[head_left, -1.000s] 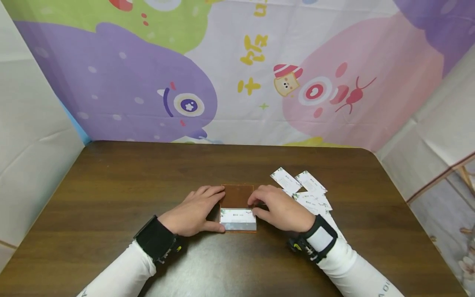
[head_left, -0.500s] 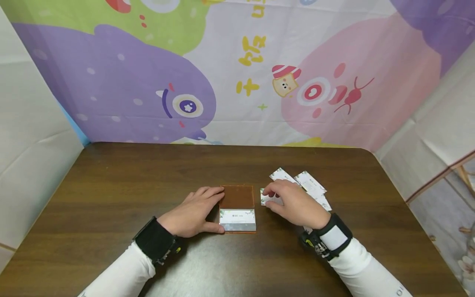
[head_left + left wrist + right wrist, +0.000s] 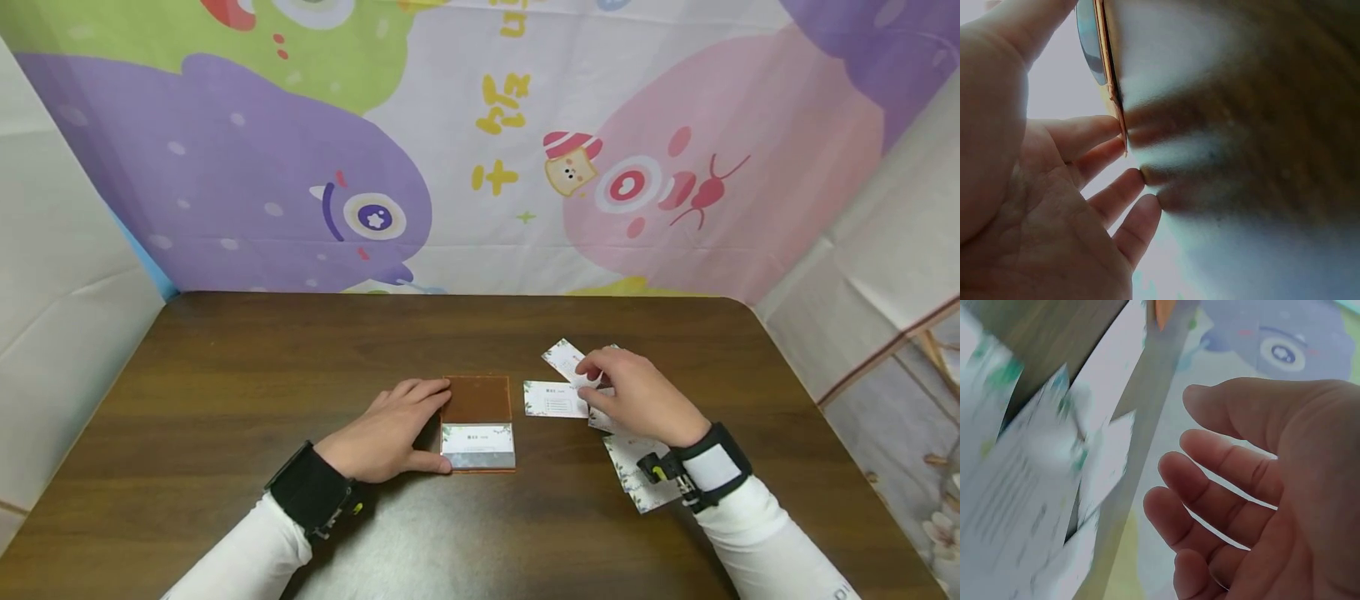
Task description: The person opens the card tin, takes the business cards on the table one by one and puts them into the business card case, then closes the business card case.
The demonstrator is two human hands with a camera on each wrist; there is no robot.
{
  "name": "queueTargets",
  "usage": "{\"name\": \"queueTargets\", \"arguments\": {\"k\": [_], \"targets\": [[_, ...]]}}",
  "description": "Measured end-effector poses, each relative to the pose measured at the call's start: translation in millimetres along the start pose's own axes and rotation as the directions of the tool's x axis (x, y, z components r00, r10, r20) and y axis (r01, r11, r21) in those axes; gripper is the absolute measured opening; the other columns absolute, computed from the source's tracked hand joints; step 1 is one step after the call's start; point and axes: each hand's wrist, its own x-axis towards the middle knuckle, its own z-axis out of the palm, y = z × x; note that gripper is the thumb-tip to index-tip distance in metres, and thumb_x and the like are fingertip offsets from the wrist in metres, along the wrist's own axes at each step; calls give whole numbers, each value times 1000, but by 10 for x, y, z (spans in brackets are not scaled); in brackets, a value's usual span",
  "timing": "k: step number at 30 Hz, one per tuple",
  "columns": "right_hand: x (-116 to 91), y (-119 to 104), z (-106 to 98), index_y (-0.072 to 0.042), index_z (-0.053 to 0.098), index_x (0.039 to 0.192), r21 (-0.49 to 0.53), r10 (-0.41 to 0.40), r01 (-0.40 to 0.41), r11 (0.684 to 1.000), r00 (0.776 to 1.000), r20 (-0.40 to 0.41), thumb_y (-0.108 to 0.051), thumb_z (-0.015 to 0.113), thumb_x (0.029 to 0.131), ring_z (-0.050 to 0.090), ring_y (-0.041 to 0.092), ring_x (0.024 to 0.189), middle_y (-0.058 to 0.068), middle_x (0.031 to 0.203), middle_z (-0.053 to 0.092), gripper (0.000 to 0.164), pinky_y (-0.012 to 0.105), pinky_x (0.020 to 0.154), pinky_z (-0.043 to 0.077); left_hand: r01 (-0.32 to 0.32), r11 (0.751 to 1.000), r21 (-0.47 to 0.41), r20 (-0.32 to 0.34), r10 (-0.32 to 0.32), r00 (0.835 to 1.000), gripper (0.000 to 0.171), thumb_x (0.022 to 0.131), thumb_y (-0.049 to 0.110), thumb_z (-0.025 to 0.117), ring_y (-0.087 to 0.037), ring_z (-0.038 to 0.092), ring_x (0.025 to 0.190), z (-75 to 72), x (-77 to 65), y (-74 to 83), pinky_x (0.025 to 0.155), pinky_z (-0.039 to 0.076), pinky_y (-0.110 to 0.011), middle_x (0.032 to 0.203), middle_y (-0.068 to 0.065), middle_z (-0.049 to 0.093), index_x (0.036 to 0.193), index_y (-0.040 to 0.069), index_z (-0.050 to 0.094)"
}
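Observation:
A brown card holder point(image 3: 477, 400) lies unfolded on the table, a white business card point(image 3: 477, 437) with leaf print tucked in its near pocket. My left hand point(image 3: 386, 431) rests at the holder's left side, index fingertip on the upper flap's edge and thumb at the lower corner. In the left wrist view, its fingertips stand at the holder's thin edge. Over the loose cards to the right hovers my right hand point(image 3: 641, 396), its fingers bent loosely. A gap shows between thumb and fingers in the right wrist view, with nothing held. One loose card point(image 3: 553, 400) lies just left of its fingertips.
Several more white printed cards spread under and around the right hand, including an angled card point(image 3: 562, 357) behind and a fanned group point(image 3: 633, 475) near the wrist. A cartoon-print cloth point(image 3: 495, 250) hangs along the back edge of the wooden table point(image 3: 300, 358).
My right hand has moved right, from the holder's edge to over the loose cards, uncovering one card beside the holder. The left hand stays on the holder.

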Motion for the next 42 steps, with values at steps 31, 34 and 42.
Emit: {"name": "queueTargets", "arguments": {"k": [31,34,42], "targets": [[-164,634,-90,8,63,117,-113,403,-394,912,913,69,-49,72,86,59,32,89,20,103,64,65,47,73,47,21,1000,-3,15,-21,1000,96,85,64,65,-28,25,145,7,4,5,108,30,-53,161,-8,27,155,4,36],[-163,634,-80,9,61,117,-107,417,-408,907,906,76,-49,73,85,60,32,88,21,103,64,67,47,73,48,18,1000,-4,12,-18,1000,96,86,64,65,-29,25,144,6,1,4,107,30,-54,161,-8,27,155,4,37],[-157,656,-68,9,57,118,-70,475,-470,880,874,107,-49,74,84,59,30,84,22,103,64,69,42,68,48,15,1000,1,13,-15,1000,95,86,63,65,-29,25,144,13,9,5,107,30,-54,161,-9,27,154,3,37]]}}
